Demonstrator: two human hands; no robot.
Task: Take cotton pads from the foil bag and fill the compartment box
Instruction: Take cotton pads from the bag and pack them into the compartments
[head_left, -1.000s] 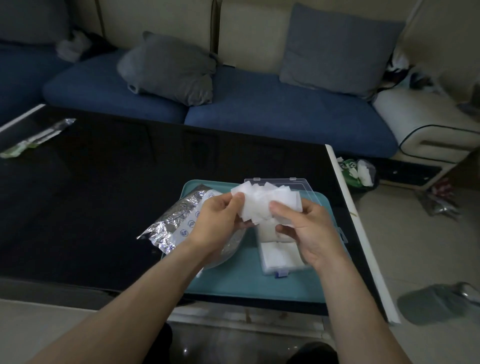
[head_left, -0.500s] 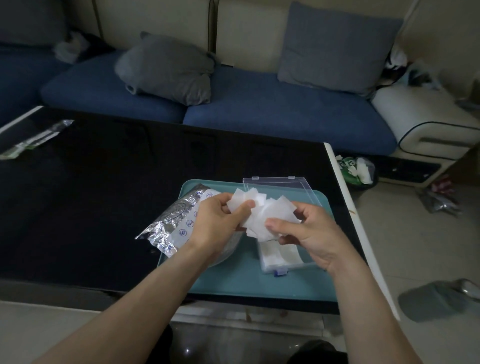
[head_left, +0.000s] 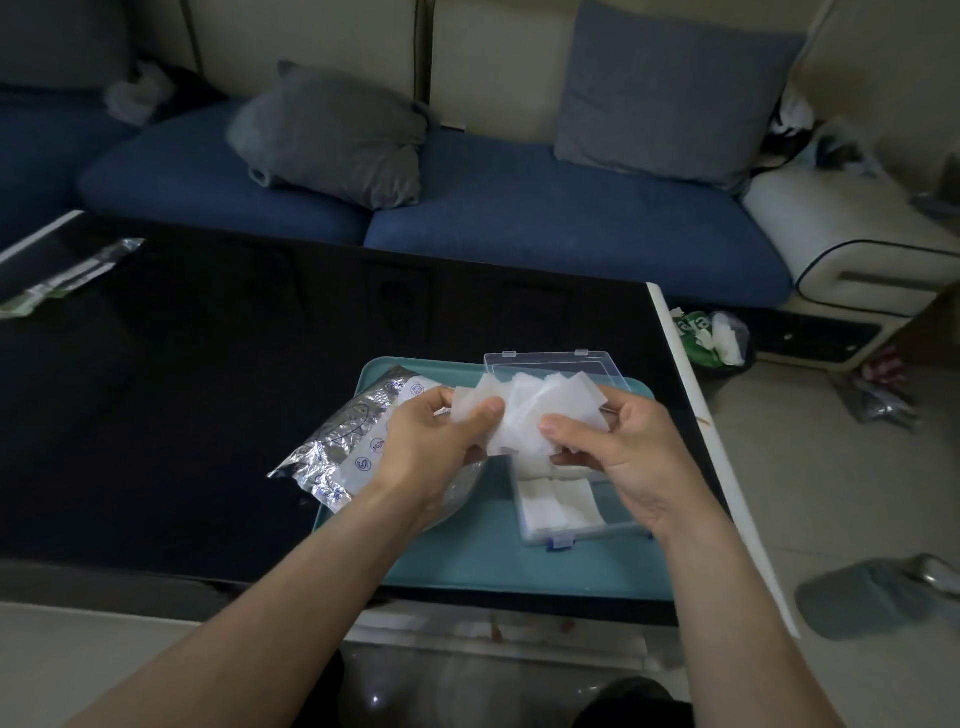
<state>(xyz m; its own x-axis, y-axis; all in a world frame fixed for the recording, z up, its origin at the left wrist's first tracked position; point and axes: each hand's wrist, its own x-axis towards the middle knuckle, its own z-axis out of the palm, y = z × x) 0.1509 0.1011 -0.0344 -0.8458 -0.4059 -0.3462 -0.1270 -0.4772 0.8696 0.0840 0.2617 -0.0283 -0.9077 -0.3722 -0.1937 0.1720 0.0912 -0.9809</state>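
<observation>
My left hand (head_left: 426, 447) and right hand (head_left: 628, 457) pinch fanned white cotton pads (head_left: 530, 415) above the compartment box (head_left: 558, 512).

Two hands, left (head_left: 423, 447) and right (head_left: 631, 457); one foil bag (head_left: 343, 447); one compartment box (head_left: 561, 512); one teal tray (head_left: 483, 561); two grey cushions (head_left: 332, 135); cotton pads (head_left: 530, 415) too fanned to count.

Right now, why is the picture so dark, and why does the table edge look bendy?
Head view: the room is dim, so the black table swallows detail; the foil bag glints, and the cotton pads held by both hands look palest. The wide lens curves the table's white edge.
</observation>
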